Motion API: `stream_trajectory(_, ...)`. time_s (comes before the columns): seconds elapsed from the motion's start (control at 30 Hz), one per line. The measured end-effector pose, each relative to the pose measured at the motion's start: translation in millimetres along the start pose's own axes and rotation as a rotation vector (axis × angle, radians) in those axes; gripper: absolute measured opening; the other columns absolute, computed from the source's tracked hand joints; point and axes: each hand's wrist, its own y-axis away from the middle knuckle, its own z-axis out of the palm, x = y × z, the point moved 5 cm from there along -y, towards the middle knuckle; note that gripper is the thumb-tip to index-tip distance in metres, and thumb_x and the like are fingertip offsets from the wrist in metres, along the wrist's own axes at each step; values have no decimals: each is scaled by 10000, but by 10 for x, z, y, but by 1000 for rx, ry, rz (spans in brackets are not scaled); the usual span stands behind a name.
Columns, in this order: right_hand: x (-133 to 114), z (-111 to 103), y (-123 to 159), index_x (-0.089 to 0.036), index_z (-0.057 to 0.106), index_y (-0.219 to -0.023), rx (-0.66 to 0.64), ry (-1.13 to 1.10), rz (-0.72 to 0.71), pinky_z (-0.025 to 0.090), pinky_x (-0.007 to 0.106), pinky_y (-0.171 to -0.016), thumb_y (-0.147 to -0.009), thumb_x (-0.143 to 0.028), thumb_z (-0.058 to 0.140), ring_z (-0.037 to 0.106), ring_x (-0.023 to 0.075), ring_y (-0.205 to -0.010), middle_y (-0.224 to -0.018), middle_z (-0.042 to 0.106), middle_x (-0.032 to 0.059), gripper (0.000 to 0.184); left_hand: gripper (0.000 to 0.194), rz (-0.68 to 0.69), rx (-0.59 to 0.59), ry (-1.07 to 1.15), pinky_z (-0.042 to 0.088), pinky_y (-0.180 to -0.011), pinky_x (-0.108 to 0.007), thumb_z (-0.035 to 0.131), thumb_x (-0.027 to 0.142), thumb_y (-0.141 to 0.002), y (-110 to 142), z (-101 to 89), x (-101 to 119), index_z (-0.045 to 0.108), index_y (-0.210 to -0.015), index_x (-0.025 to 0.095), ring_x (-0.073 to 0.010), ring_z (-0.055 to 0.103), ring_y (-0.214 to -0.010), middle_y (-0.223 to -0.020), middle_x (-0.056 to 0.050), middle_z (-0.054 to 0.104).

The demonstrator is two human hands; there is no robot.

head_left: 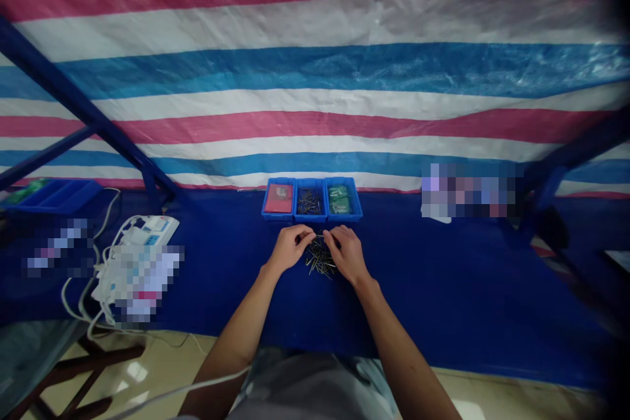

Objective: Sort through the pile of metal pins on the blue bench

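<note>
A pile of thin metal pieces (321,264), like long screws or nails, lies on the blue table in front of me. Above its far side, my left hand (289,248) is closed, with thumb and fingertips pinched together. My right hand (347,251) faces it from the other side in a similar pinch. One slim metal piece (319,235) spans the small gap between the fingertips, an end at each hand; its exact kind is too small to tell. Just beyond stands a row of blue bins: the middle bin (310,217) contains similar dark metal pieces.
The left bin (278,216) holds something red, the right bin (344,217) green-and-white packets. A white power strip (162,231) with cables lies left on the table (433,302). Farther left is a blue tray (73,197). A striped sheet (315,72) hangs behind, between blue frame bars.
</note>
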Motion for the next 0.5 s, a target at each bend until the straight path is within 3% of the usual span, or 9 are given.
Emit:
stream_trajectory(0.1,-13,-33,0,-219,632,-916,12,-92,-12,440,353,-765,-993,-353,521,568,208,-789,-828,654,46,190,235,-6,8,10,398,-605,-224,580,322,-944,4,-13,1,691,-843,142,-114,568,-605,-695,-13,673)
stream_trajectory(0.2,-8,-19,3,-230,639,-950,1,-127,-27,464,370,-798,-973,-302,550,585,222,-833,-880,666,55,117,252,-11,14,5,390,-598,-224,567,328,-950,7,-24,2,689,-830,143,-112,551,-598,-693,-12,668)
stream_trajectory(0.5,28,-8,7,-238,659,-916,15,-124,-18,481,384,-832,-987,-277,509,611,232,-873,-895,674,66,171,291,-18,-7,0,387,-602,-234,549,379,-955,-4,1,-18,691,-840,152,-127,560,-610,-697,-21,674)
